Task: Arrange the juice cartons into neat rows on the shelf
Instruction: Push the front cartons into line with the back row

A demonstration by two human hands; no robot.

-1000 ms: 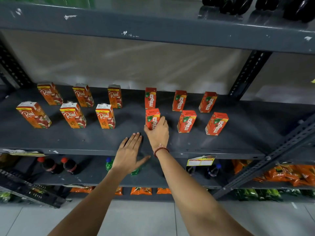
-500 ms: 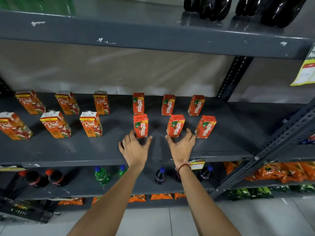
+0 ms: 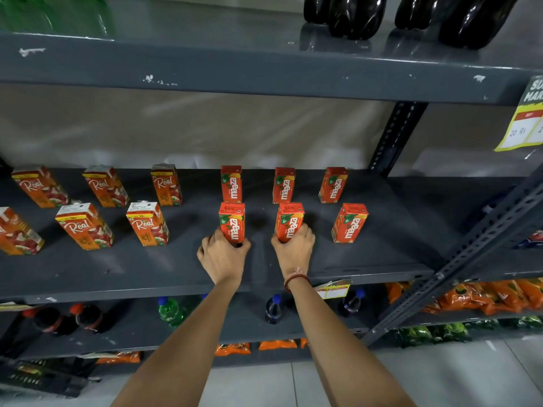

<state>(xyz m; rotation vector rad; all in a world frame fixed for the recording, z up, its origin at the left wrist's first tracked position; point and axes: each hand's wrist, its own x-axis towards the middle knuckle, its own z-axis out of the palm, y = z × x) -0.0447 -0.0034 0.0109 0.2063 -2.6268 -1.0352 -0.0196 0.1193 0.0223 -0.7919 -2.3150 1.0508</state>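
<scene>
On the dark grey shelf (image 3: 367,259) stand red Maaza cartons in two rows of three, with orange Real cartons to their left, also in two rows. My left hand (image 3: 221,255) grips the base of the front-left Maaza carton (image 3: 232,220). My right hand (image 3: 293,249), with a red thread on the wrist, grips the base of the front-middle Maaza carton (image 3: 289,220). The front-right Maaza carton (image 3: 349,223) stands alone, tilted a little. Behind them are the back-row Maaza cartons (image 3: 231,184). The nearest Real carton (image 3: 147,224) stands left of my left hand.
A shelf above (image 3: 264,69) carries dark bottles (image 3: 355,13). A slanted metal brace (image 3: 484,236) crosses at the right. Below are soda bottles (image 3: 170,311) and orange snack packets (image 3: 484,295). A yellow price tag (image 3: 526,121) hangs at the upper right.
Both hands have moved forward from the open shelf surface and closed around the bases of the two front Maaza cartons. One second ago the right hand held the front-left carton alone.
</scene>
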